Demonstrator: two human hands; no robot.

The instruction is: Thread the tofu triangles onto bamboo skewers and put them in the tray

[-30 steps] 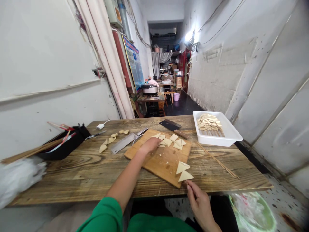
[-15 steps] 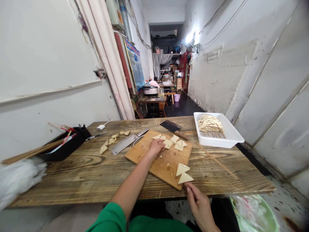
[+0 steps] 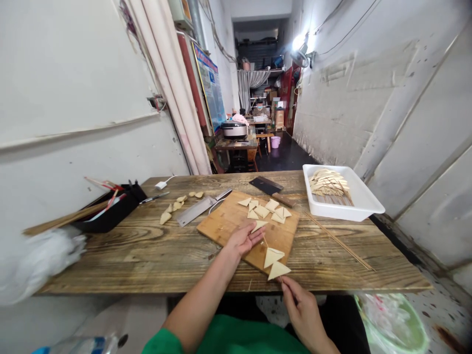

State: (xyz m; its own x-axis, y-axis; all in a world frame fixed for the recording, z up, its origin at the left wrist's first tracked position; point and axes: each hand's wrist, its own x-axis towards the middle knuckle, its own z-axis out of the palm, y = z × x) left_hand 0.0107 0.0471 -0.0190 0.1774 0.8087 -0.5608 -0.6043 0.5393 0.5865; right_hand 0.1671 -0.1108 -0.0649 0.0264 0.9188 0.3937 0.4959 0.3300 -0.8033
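Note:
My left hand point(image 3: 245, 238) is closed on a pale triangular slice point(image 3: 259, 225), thumb on top and fingers beneath, over the cutting board point(image 3: 217, 221). It looks like tofu sheet, though I cannot be sure. In my right hand point(image 3: 300, 302) is the lower end of a thin wooden skewer point(image 3: 266, 242). Two triangles are threaded on it, an upper one point(image 3: 273, 256) and a lower one point(image 3: 278, 270). The skewer's tip points up towards the slice in my left hand. Several loose triangles point(image 3: 262, 211) lie at the board's far side.
A cleaver point(image 3: 197, 210) lies left of the board, a dark-bladed one point(image 3: 266, 185) behind it. Several pale pieces point(image 3: 165, 216) rest at left. A white tray point(image 3: 342, 212) holds filled skewers; bare skewers point(image 3: 342, 242) lie before it. A black box point(image 3: 106, 221) stands at left.
My left hand has picked up a triangle from the pile and drawn it back towards the skewer tip. My right hand still holds the skewer with two triangles. The view has shifted slightly.

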